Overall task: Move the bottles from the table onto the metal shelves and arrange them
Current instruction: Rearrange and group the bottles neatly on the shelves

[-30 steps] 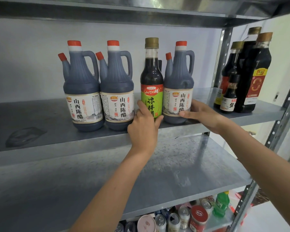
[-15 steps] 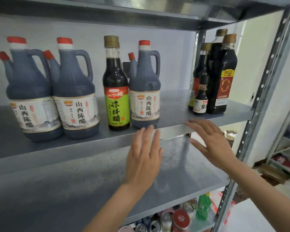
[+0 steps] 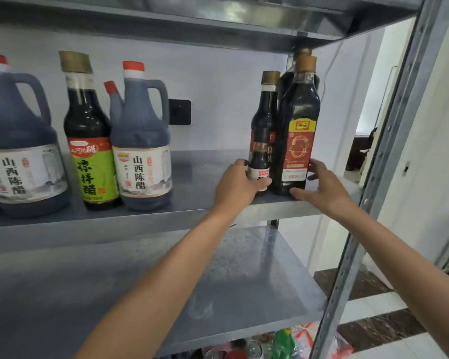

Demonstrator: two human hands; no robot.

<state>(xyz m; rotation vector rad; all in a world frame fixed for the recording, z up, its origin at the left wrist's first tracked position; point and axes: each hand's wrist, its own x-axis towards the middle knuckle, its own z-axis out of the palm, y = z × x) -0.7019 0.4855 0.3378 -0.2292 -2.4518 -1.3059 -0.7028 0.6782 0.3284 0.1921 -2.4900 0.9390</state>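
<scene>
On the upper metal shelf [image 3: 200,182] stand two dark vinegar jugs with red caps [image 3: 140,141] [image 3: 19,151] and between them a green-labelled bottle [image 3: 88,141]. At the shelf's right end is a cluster of dark bottles. My left hand [image 3: 237,183] grips the small dark bottle [image 3: 261,154] at the front of that cluster. My right hand [image 3: 319,187] holds the base of the tall red-labelled bottle [image 3: 299,125], thumb in front and fingers round its right side. Two more dark bottles stand behind, mostly hidden.
A bare metal shelf [image 3: 244,281] lies below my arms. Cans and a green bottle [image 3: 283,340] sit on a lower level. A perforated steel upright [image 3: 373,177] rises at the right, and the shelf above [image 3: 218,24] overhangs the bottle tops. A black wall plate [image 3: 179,112] shows behind.
Both hands have left the middle bottles, hovered with straight fingers, then moved right and now hold bottles in the right cluster. The view has swung right.
</scene>
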